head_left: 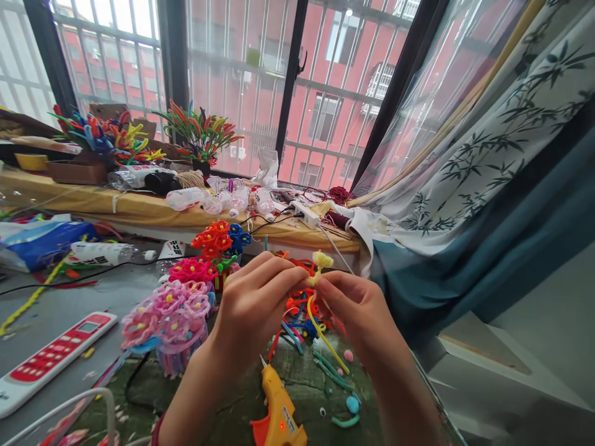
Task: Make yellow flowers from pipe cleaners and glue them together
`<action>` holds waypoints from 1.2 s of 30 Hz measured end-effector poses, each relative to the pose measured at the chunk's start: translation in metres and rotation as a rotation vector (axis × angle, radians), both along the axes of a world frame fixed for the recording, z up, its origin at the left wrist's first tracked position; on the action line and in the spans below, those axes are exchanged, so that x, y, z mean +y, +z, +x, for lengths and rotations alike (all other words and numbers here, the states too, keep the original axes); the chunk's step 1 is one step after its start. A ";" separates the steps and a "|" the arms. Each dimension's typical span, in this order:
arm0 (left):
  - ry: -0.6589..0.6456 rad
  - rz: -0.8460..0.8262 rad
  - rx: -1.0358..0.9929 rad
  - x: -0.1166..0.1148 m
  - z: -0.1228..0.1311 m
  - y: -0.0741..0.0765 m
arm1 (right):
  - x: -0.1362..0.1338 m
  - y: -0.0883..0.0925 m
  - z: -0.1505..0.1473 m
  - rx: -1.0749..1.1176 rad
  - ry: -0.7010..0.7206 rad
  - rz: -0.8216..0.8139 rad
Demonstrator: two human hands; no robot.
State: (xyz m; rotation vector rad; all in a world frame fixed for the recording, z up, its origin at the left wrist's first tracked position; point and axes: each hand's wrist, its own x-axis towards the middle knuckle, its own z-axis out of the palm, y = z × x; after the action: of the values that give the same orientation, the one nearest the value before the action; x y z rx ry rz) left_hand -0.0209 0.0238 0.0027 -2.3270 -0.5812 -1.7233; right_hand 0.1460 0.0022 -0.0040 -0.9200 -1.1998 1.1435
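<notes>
My left hand (253, 294) and my right hand (360, 306) meet above the table, fingertips pinched together. Between them is a pale yellow fuzzy pipe cleaner piece (321, 260), its bunched top sticking up past my fingers. Both hands grip its lower part, which the fingers partly hide. A brighter yellow pipe cleaner (325, 337) slants down just below my hands; whether it joins the held piece I cannot tell. Under my hands lie orange, blue and red pipe cleaner pieces (292, 334). A yellow glue gun (279, 406) with an orange trigger rests below, between my forearms.
Pink pipe cleaner flowers (171, 316) stand left of my hands, with orange flowers (214, 241) behind. A red and white remote (58, 356) lies at left. Green pipe cleaners (334, 371) and a blue pompom (352, 404) lie at right. Plastic bottles (186, 198) and a power strip (304, 214) line the sill.
</notes>
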 end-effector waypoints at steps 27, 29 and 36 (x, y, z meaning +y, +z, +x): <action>-0.156 -0.699 -0.186 -0.005 0.008 0.005 | -0.007 0.008 -0.011 -0.278 -0.205 0.283; -0.006 -0.483 -0.129 -0.008 0.011 0.002 | -0.005 0.008 -0.011 -0.182 -0.147 0.222; 0.141 0.037 -0.047 -0.012 0.015 -0.001 | -0.003 0.005 -0.010 0.096 0.051 0.104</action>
State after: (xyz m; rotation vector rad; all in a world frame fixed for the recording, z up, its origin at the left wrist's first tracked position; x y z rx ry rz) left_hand -0.0060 0.0122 0.0015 -2.1695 -0.6971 -1.7138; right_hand 0.1356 -0.0008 0.0005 -0.7510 -1.1989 1.1421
